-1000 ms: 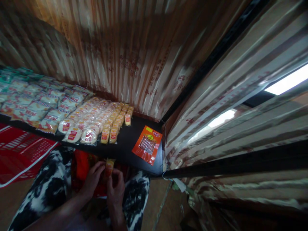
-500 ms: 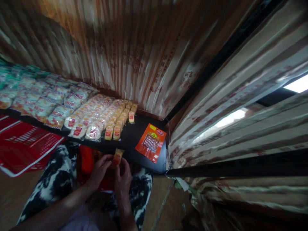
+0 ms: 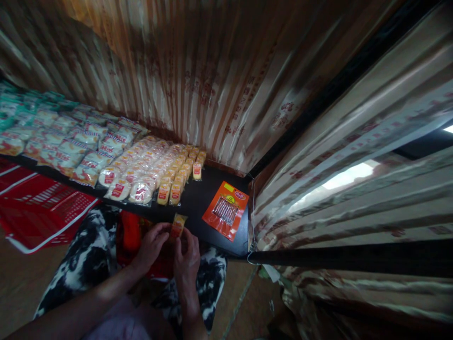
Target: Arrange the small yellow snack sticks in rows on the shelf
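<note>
A small wrapped snack cake (image 3: 178, 225) with a yellow body and red label stands tilted above my lap, just in front of the black shelf's edge. My right hand (image 3: 187, 250) grips its lower end between thumb and fingers. To its left is my left hand (image 3: 154, 244), fingers bent and thumb apart, the fingertips close by the wrapper; whether they touch it is hard to tell. Rows of matching yellow snack cakes (image 3: 176, 192) lie on the shelf beyond my hands, beside round white packaged cakes (image 3: 140, 190).
On the black shelf (image 3: 193, 203) lies an orange snack bag (image 3: 226, 210) at the right. Larger pale bags (image 3: 88, 165) and green packets (image 3: 24, 106) fill the left. A red basket (image 3: 46, 203) stands lower left. Something bright red (image 3: 130, 231) is between my knees. Curtains (image 3: 198, 85) hang behind.
The view has shifted slightly, so the shelf appears a little further right. My right hand still holds the snack cake; my left fingertips look slightly further from it.
</note>
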Tool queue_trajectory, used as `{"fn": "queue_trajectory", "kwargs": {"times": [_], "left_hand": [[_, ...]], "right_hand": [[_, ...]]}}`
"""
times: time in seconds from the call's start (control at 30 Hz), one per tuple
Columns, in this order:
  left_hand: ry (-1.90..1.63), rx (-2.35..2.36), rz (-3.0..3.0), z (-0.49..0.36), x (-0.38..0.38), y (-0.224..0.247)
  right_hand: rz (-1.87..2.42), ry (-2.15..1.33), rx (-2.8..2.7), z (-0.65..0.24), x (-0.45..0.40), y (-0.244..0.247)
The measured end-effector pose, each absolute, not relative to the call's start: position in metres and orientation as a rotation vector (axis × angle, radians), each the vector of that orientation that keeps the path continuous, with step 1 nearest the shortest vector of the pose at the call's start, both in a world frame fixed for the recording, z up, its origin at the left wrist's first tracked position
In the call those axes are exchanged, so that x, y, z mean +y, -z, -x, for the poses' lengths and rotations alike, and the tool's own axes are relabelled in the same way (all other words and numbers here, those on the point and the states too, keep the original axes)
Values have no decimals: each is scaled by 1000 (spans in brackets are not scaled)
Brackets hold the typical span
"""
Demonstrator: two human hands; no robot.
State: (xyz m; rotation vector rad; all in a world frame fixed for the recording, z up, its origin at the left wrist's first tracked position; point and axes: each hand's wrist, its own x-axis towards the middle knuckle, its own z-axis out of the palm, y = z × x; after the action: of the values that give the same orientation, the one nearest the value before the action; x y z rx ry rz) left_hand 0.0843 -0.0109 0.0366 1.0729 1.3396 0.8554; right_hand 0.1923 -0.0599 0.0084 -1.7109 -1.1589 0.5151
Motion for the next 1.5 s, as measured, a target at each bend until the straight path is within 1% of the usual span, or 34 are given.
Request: {"fn": "queue_trajectory", "kwargs": {"times": [0.23,0.43,0.7,1.17,1.5], "left_hand": [[-889,1326,-1134,-91,0,-40],[-894,1288,-1152,-98,11,-47],[-875,1279,-1162,-103,19,-46],[-921,1213,-1203,-123,34,-49],[-937,1155,-1135,-139,46,-40]], "right_hand": [[1733,-530,-1161,-199,-49,-29],[1733,-580,-1143,-209,-36,-33],[1745,-568,-1200,-219,-23,-40],[1834,-415,-1251,-229,3,-29],[1827,-366,-1287,-237,24,-36]]}}
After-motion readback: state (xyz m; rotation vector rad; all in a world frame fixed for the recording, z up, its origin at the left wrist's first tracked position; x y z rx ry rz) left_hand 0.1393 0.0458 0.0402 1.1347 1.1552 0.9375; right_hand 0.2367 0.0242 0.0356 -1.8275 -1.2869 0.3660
